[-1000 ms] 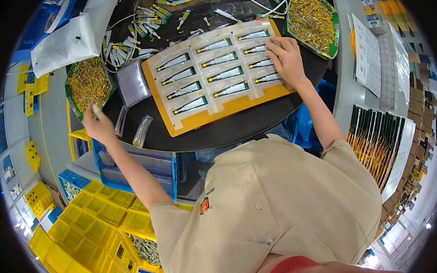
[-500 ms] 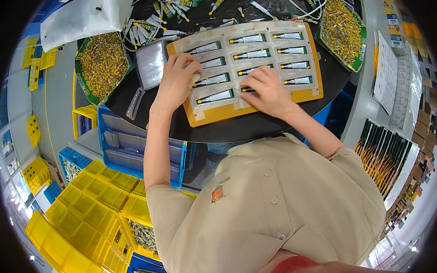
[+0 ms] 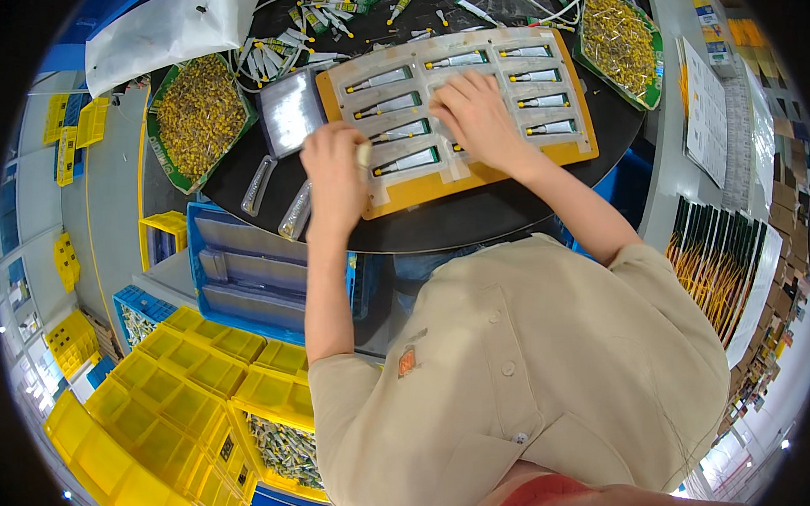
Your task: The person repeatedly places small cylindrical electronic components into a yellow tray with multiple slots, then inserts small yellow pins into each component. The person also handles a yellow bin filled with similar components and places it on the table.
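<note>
A yellow-edged board (image 3: 403,199) with clear moulded plastic pockets lies on the black round table, most pockets holding a small silver-and-green tube (image 3: 406,161) with a yellow cap. Over the middle column bends my right hand (image 3: 476,121), its fingers together and hiding some pockets; anything in its fingertips is out of sight. My left hand (image 3: 333,171) is curled at the board's left edge. A pale bit shows at its fingertips, too small to name. Partly behind that wrist lies a clear plastic blister (image 3: 294,214), with another clear blister (image 3: 258,184) left of it.
Green-edged trays of yellow pins flank the board: a left tray (image 3: 197,122) and a right tray (image 3: 618,40). Loose tubes (image 3: 264,60) and a white cable (image 3: 553,16) lie behind it. A stack of clear plastic (image 3: 291,114) stands left. Yellow crates (image 3: 173,373) fill the lower left.
My right hand has moved farther up the middle column. My left hand has come nearer and to the right, off the left column. A second blister now shows beside my left wrist.
</note>
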`<action>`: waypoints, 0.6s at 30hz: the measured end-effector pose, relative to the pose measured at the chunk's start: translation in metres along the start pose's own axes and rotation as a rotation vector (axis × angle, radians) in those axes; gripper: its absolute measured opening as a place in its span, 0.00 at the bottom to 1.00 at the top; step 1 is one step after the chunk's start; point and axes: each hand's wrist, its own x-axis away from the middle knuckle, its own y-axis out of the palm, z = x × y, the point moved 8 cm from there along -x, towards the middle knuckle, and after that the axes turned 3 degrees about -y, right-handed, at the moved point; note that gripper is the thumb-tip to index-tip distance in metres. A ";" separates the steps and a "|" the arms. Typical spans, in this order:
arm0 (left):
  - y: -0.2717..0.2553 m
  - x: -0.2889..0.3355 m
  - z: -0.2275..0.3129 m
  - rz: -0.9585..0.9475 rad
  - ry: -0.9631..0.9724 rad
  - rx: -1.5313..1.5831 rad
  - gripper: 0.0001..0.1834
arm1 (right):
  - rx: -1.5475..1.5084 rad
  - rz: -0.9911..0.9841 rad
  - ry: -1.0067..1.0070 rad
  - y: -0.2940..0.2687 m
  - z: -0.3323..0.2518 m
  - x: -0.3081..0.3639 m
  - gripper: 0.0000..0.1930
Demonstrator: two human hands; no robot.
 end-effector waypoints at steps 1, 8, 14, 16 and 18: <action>0.010 0.008 0.010 -0.045 -0.004 -0.029 0.11 | 0.021 0.026 -0.043 0.006 0.001 -0.011 0.05; 0.047 0.026 0.035 -0.057 -0.053 -0.057 0.11 | 0.201 0.052 -0.185 0.068 0.020 -0.065 0.03; 0.044 0.032 0.034 -0.095 -0.146 -0.048 0.24 | -0.084 0.085 -0.010 -0.002 0.058 -0.022 0.05; 0.040 0.033 0.032 -0.080 -0.162 -0.097 0.28 | -0.045 0.069 0.108 -0.046 0.083 0.019 0.05; 0.044 0.032 0.033 -0.138 -0.121 -0.199 0.29 | 0.005 0.068 0.201 -0.084 0.108 0.057 0.05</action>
